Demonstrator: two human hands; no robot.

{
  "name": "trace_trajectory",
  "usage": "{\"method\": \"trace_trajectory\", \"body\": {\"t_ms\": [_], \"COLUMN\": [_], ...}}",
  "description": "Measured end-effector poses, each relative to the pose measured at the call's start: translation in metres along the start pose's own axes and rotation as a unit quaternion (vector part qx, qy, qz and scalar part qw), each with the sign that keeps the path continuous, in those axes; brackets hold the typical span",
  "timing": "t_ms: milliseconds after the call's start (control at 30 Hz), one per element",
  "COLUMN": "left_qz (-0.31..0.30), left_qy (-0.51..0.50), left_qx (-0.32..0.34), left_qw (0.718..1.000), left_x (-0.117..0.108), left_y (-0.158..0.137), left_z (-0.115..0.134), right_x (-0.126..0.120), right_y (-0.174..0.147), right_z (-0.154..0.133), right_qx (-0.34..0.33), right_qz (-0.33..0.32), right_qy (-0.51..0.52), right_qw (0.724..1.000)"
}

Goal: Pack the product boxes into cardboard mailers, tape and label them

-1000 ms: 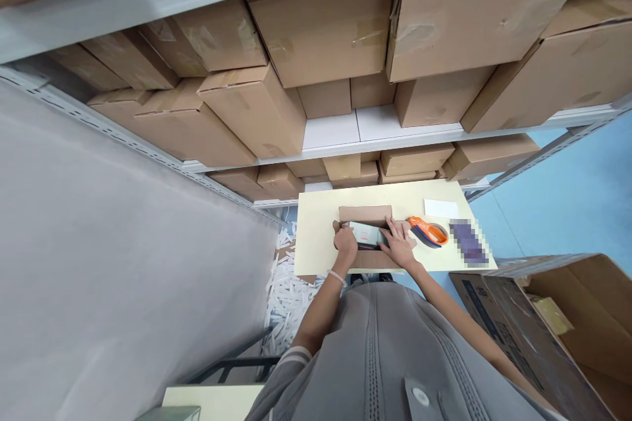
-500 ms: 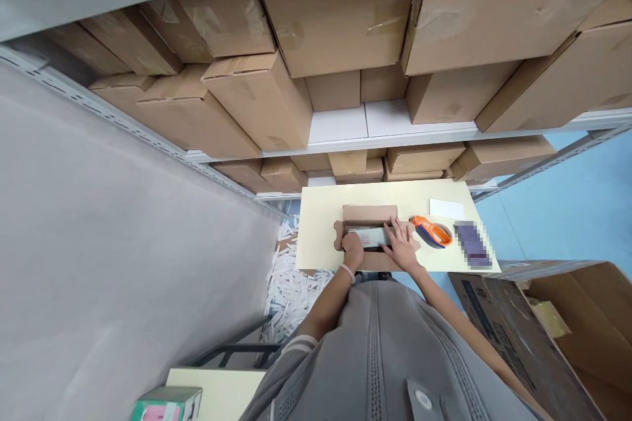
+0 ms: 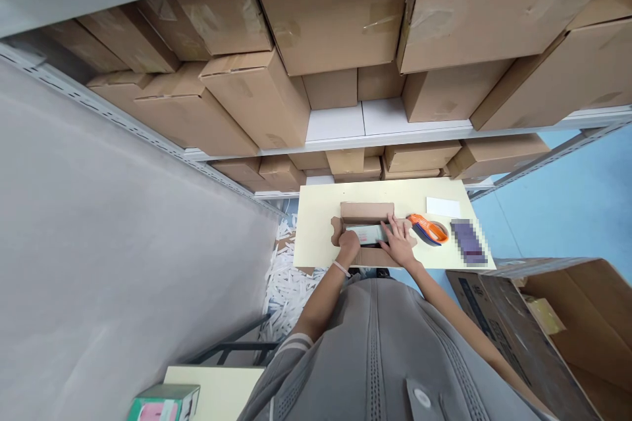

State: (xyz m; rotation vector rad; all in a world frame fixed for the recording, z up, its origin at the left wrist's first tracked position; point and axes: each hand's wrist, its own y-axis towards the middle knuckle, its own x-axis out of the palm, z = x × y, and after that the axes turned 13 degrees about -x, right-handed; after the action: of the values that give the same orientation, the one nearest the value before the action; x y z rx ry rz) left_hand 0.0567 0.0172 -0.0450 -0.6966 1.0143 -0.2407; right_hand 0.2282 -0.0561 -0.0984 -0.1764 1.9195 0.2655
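An open cardboard box (image 3: 368, 210) lies on the pale table with its flaps folded out. Inside it rests a pale, flat package (image 3: 369, 235) with reddish print. At the left end of the box, my left hand (image 3: 349, 243) is closed, knuckles up, against the package; its fingertips are hidden, so what they grip cannot be made out. My right hand (image 3: 399, 241) lies with spread fingers over the package's right end and the box edge. Just right of that hand is an orange and dark blue tape dispenser (image 3: 428, 230).
A white card (image 3: 443, 206) and a blurred purple item (image 3: 469, 241) lie on the table (image 3: 316, 223). Shelves with cardboard boxes (image 3: 340, 20) rise ahead. Paper shreds (image 3: 291, 283) cover the floor at left; a large open carton (image 3: 582, 316) stands right. A green box (image 3: 165, 401) sits lower left.
My left hand has shifted slightly left and up along the box's left end. My right hand stays spread over the package. The whole view has drifted a little.
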Motion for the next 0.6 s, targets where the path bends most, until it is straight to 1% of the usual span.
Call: {"method": "trace_trajectory", "body": {"t_ms": [67,100,167,200,233,267,300,333,367,400,433,500,533,600], "left_qz": [-0.014,-0.023,-0.047,-0.058,-0.063,-0.051,-0.024,0.005,0.030,0.038,0.032,-0.005,-0.025,-0.060], "left_qy": [-0.004,-0.013,-0.074,-0.131,-0.195,-0.251,-0.292,-0.313,-0.324,-0.328,-0.331,-0.331,-0.330,-0.326], "left_qx": [0.005,0.022,0.103,0.161,0.217,0.252,0.263,0.254,0.230,0.196,0.157,0.094,0.080,0.079], "left_qw": [1.000,0.999,0.991,0.976,0.954,0.933,0.919,0.915,0.917,0.923,0.930,0.939,0.940,0.940], "left_x": [-0.009,-0.016,-0.035,-0.046,-0.057,-0.067,-0.076,-0.083,-0.088,-0.089,-0.087,-0.076,-0.067,-0.048], "left_y": [-0.005,-0.008,-0.015,-0.019,-0.022,-0.023,-0.024,-0.023,-0.022,-0.019,-0.015,-0.008,-0.005,-0.002], "left_z": [0.000,-0.001,-0.007,-0.012,-0.019,-0.026,-0.036,-0.045,-0.056,-0.066,-0.075,-0.090,-0.094,-0.096], "right_x": [0.000,-0.001,-0.001,-0.001,0.000,0.000,0.001,0.001,0.002,0.003,0.004,0.005,0.006,0.006], "right_y": [0.001,0.002,0.002,0.002,0.002,0.002,0.002,0.001,0.001,0.001,0.001,0.000,0.000,0.000], "right_z": [0.001,0.001,0.002,0.002,0.003,0.003,0.003,0.003,0.004,0.004,0.005,0.006,0.006,0.006], "right_qx": [-0.001,-0.002,-0.003,-0.003,-0.004,-0.004,-0.005,-0.006,-0.008,-0.010,-0.012,-0.013,-0.013,-0.010], "right_qz": [0.002,0.001,-0.001,-0.001,-0.001,0.001,0.004,0.008,0.013,0.017,0.021,0.024,0.023,0.017], "right_qy": [-0.001,-0.003,-0.008,-0.010,-0.012,-0.012,-0.011,-0.010,-0.008,-0.005,-0.003,0.001,0.001,-0.001], "right_qw": [1.000,1.000,1.000,1.000,1.000,1.000,1.000,1.000,1.000,1.000,1.000,1.000,1.000,1.000]}}
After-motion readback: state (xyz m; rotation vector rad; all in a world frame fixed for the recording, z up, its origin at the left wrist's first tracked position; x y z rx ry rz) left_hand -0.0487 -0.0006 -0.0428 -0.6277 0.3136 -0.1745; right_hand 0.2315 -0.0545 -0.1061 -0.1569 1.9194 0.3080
